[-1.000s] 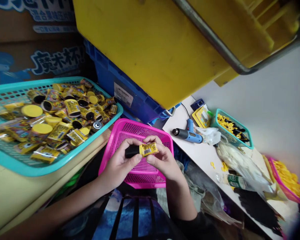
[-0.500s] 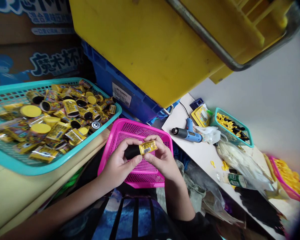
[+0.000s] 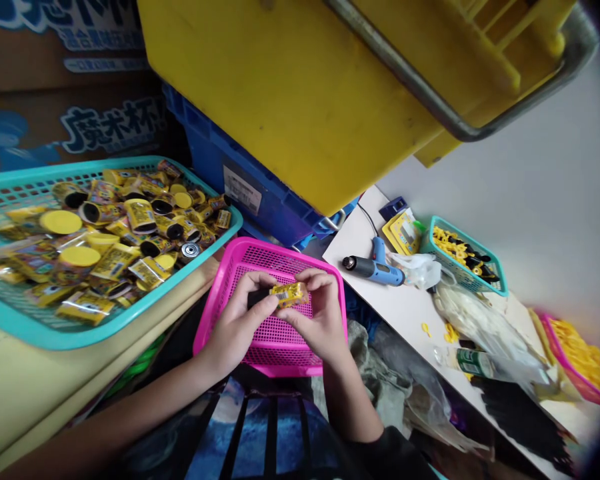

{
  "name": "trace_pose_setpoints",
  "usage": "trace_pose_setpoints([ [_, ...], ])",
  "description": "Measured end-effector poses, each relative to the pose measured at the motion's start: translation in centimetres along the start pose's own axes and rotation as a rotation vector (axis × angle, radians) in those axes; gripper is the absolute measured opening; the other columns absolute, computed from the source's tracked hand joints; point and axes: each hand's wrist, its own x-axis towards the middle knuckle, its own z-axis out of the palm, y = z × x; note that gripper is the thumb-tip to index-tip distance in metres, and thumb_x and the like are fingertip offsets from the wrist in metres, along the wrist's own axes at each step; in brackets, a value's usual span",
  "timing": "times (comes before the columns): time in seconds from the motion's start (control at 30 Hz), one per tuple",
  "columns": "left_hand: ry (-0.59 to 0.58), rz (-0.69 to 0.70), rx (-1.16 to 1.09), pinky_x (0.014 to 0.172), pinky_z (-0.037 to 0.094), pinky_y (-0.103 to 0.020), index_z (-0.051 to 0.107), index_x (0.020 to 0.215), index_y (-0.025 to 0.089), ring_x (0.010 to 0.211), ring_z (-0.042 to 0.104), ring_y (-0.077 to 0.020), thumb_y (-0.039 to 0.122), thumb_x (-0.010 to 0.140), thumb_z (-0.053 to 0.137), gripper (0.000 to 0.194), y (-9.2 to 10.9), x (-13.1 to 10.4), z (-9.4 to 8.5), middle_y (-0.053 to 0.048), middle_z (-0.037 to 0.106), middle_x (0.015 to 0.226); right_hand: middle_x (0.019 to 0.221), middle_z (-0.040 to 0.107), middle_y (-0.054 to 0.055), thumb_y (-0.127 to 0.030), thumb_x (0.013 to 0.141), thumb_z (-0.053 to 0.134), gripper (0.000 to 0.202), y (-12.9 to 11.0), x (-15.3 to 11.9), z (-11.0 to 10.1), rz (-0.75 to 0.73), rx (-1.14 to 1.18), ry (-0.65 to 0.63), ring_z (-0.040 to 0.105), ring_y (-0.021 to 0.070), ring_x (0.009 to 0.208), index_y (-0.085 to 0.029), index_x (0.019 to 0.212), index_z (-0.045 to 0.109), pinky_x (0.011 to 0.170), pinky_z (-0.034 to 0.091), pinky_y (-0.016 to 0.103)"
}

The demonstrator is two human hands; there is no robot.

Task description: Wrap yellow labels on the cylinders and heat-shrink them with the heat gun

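My left hand (image 3: 237, 323) pinches a small black tube (image 3: 257, 297) between thumb and fingers. Round the tube's right end sits a yellow printed sleeve (image 3: 289, 294) with a barcode and a clear, shiny edge. From the right, the thumb and fingers of my right hand (image 3: 321, 320) close round this sleeve's end. Both hands are above a pink mesh basket (image 3: 220, 293). To the left, a turquoise basket (image 3: 105, 339) is heaped with small yellow-labelled containers (image 3: 141, 216), some with yellow lids and others with black ends up.
Above hangs a large yellow bin (image 3: 280, 87) over a blue crate (image 3: 200, 140). On the white table (image 3: 415, 313) at right lie a blue heat gun (image 3: 375, 269), a bottle (image 3: 473, 362), plastic bags and black strips. Turquoise (image 3: 480, 287) and pink (image 3: 555, 353) baskets hold yellow parts.
The yellow sleeve has shifted slightly left and now covers more of the black tube. My right hand has moved a little left with its fingers further apart. The baskets stay put.
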Motion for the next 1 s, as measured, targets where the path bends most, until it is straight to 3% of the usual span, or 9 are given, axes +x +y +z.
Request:
trace_pose_setpoints([
  [0.1, -0.054, -0.016, -0.044, 0.094, 0.043, -0.033, 0.063, 0.105, 0.022, 0.111, 0.055, -0.0234, 0.037, 0.084, 0.070, 0.027, -0.4, -0.1, 0.0, -0.005, 0.061, 0.105, 0.119, 0.047, 0.007, -0.040, 0.070, 0.079, 0.062, 0.7, 0.1, -0.1, -0.029, 0.048, -0.048, 0.051, 0.0105, 0.111, -0.021, 0.117, 0.043, 0.094, 0.049, 0.024],
  [0.17, -0.102, -0.023, -0.055, 0.093, 0.044, -0.032, 0.063, 0.106, 0.022, 0.110, 0.055, -0.0238, 0.038, 0.084, 0.071, 0.028, -0.5, -0.2, 0.0, -0.006, 0.062, 0.107, 0.118, 0.049, 0.007, -0.042, 0.070, 0.079, 0.054, 0.9, 0.4, -0.4, -0.042, 0.072, -0.108, 0.052, 0.0122, 0.114, -0.022, 0.113, 0.055, 0.099, 0.049, 0.027],
  [0.27, -0.129, -0.018, -0.061, 0.091, 0.045, -0.032, 0.064, 0.104, 0.024, 0.106, 0.056, -0.0226, 0.038, 0.085, 0.069, 0.024, -0.6, -0.3, 0.1, -0.005, 0.062, 0.106, 0.116, 0.050, 0.005, -0.040, 0.067, 0.081, 0.045, 1.2, 0.6, -0.5, -0.067, 0.126, -0.094, 0.053, 0.0111, 0.112, -0.024, 0.106, 0.063, 0.096, 0.051, 0.026],
  [0.5, -0.107, 0.041, -0.088, 0.095, 0.044, -0.032, 0.062, 0.102, 0.025, 0.111, 0.052, -0.0224, 0.038, 0.091, 0.062, 0.017, -0.7, -0.5, 0.8, -0.003, 0.056, 0.109, 0.096, 0.056, 0.004, -0.049, 0.066, 0.080, 0.047, 2.5, 0.0, 0.7, -0.039, 0.273, -0.012, 0.056, 0.0066, 0.089, -0.017, 0.097, 0.065, 0.077, 0.050, 0.017],
  [0.63, -0.150, 0.075, -0.076, 0.093, 0.044, -0.029, 0.060, 0.106, 0.027, 0.105, 0.053, -0.0195, 0.038, 0.087, 0.069, 0.024, -0.6, -0.4, 0.9, -0.002, 0.054, 0.104, 0.095, 0.057, 0.005, -0.049, 0.063, 0.082, 0.048, 2.4, -0.2, 0.6, -0.016, 0.283, -0.022, 0.056, 0.0077, 0.091, -0.018, 0.097, 0.067, 0.080, 0.050, 0.019],
  [0.77, -0.263, 0.099, -0.035, 0.084, 0.047, -0.023, 0.059, 0.104, 0.029, 0.100, 0.054, -0.0151, 0.035, 0.085, 0.071, 0.023, -0.8, -0.1, 0.9, -0.001, 0.052, 0.106, 0.097, 0.058, 0.007, -0.052, 0.065, 0.080, 0.049, 2.6, -0.4, 0.5, 0.005, 0.293, -0.030, 0.057, 0.0097, 0.093, -0.017, 0.097, 0.068, 0.083, 0.052, 0.022],
  [0.9, -0.222, 0.153, -0.082, 0.091, 0.046, -0.024, 0.054, 0.095, 0.026, 0.103, 0.051, -0.0135, 0.034, 0.087, 0.069, 0.019, -1.5, 0.2, 1.5, 0.000, 0.048, 0.105, 0.097, 0.057, 0.008, -0.064, 0.066, 0.074, 0.060, 3.3, -0.5, 0.7, 0.032, 0.317, 0.003, 0.058, 0.0097, 0.089, -0.015, 0.100, 0.067, 0.078, 0.052, 0.022],
  [1.0, -0.212, 0.145, -0.103, 0.091, 0.046, -0.024, 0.052, 0.098, 0.028, 0.101, 0.049, -0.0124, 0.034, 0.088, 0.068, 0.020, -2.0, 0.3, 2.1, 0.001, 0.046, 0.102, 0.096, 0.058, 0.007, -0.063, 0.065, 0.075, 0.059, 3.5, -0.5, 0.4, 0.004, 0.323, 0.004, 0.057, 0.0087, 0.088, -0.016, 0.100, 0.067, 0.077, 0.051, 0.020],
])
